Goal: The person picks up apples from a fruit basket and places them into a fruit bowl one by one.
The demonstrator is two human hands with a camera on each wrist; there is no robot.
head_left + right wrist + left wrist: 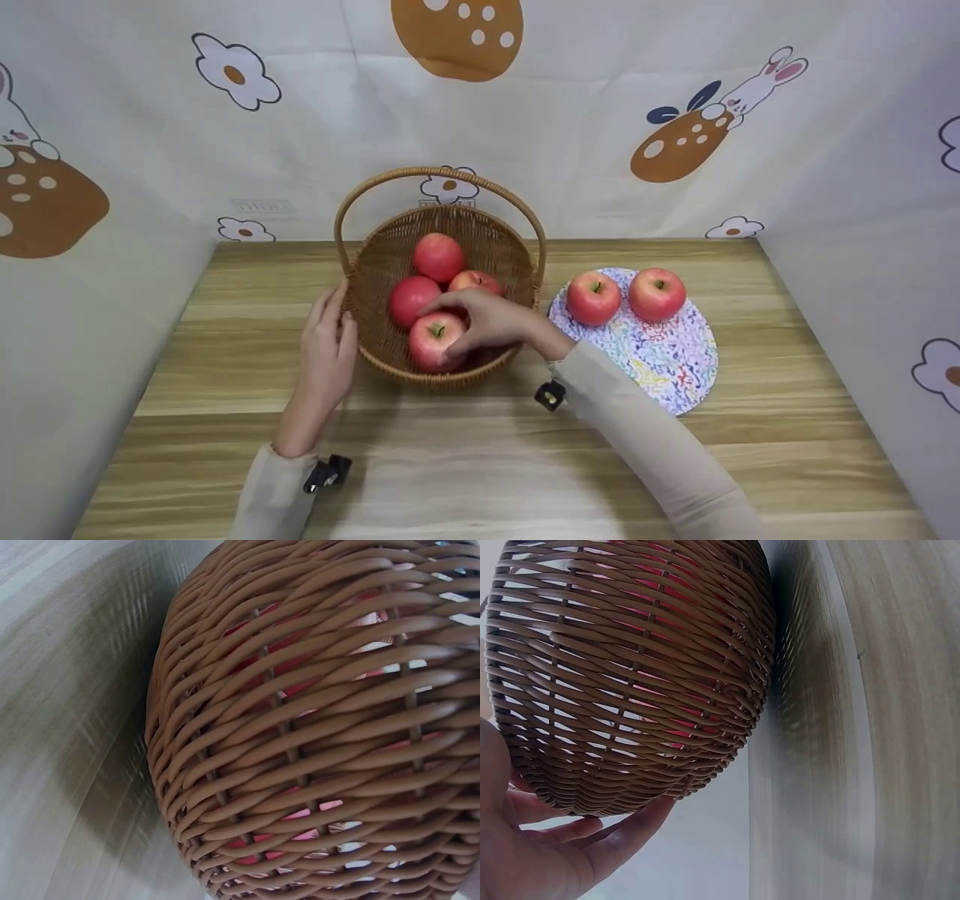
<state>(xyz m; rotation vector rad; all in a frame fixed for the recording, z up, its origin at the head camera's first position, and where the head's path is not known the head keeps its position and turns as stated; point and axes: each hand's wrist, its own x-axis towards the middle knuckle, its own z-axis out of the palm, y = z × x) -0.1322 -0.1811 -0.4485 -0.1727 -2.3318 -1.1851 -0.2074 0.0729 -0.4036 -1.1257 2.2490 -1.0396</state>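
Note:
A brown wicker basket (371, 330) with a tall arched handle stands on the table and holds red apples. Inside its front part, my right hand (491, 322) grips an apple (429, 346) with thumb and fingers, stem upward. Behind it lie three more: one apple (439, 257) at the back, one apple (414, 300) at the left and one apple (478, 281) partly covered by the hand. My left hand (328, 352) rests against the basket's left outer side, fingers fairly straight along the wicker (630, 690). In the right wrist view the woven wall (322, 727) hides the right hand.
Right of the basket, a round, multicoloured patterned mat or plate (660, 367) bears two apples (593, 298) near its back edge. The wooden table (450, 465) meets a printed cloth backdrop (322, 135) behind the basket and at both sides.

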